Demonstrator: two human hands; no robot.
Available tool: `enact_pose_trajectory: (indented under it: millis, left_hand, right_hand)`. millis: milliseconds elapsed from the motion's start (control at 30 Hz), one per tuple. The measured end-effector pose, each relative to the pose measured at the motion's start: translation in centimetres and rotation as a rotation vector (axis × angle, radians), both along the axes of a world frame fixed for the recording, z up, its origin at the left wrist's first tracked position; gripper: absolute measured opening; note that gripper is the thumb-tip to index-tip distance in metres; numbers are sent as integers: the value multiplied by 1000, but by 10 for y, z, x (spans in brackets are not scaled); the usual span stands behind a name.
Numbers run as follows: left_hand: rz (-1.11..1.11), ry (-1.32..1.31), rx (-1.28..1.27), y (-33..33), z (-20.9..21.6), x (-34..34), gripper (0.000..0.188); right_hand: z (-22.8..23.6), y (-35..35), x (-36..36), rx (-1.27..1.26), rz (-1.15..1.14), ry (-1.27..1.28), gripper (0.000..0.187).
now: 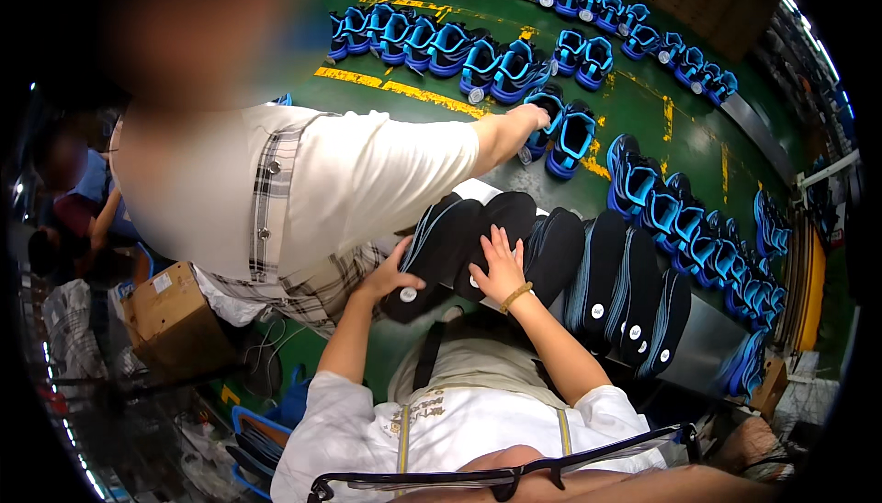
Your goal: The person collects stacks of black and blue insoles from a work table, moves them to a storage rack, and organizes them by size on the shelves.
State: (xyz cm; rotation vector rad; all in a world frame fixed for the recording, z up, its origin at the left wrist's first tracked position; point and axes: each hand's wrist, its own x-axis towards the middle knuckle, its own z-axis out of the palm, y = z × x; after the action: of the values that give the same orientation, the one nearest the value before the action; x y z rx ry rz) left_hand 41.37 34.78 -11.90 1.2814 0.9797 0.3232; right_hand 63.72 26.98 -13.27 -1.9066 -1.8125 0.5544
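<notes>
Several stacks of black insoles with blue edges lie side by side on a metal surface before me. My left hand (387,275) grips the side of the leftmost insole stack (445,235), its thumb over the heel near a round white sticker. On the neighbouring insole stack (508,214) rests my right hand (500,271), fingers stretched out and thumb apart; a bracelet (516,297) circles that wrist. Further stacks to the right, such as the insole stack (599,264), are untouched and carry white stickers at their heels.
A co-worker in a white top (367,163) leans in from the left, one hand (530,118) at a blue-black shoe (544,115). Rows of such shoes (447,47) stand beyond on a green surface with yellow lines. A cardboard box (175,319) is at left, a blue-framed rack (248,425) below.
</notes>
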Motion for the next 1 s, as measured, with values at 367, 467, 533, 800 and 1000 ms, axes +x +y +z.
enact_pose_trajectory:
  millis: [367,467,533,800,1000]
  left_hand:
    - [-10,-131,-113,-48,67,-31,99]
    - [-11,-234,-174,-69,72,-47,99]
    - [19,-274,-202,-91,68,-64,98]
    - [559,-434,-489,-159,55,-88,80]
    - [799,-485,-494,-178,41,-95,78]
  right_hand:
    - [7,2,8,167,-73,38,40]
    - [59,27,58,688,-21,-64,17]
    - [61,62,121,781,-104,-355,11]
    - [4,197,251,-82,-322,-718,17]
    - [-36,240,275,-225,-309,-688,19]
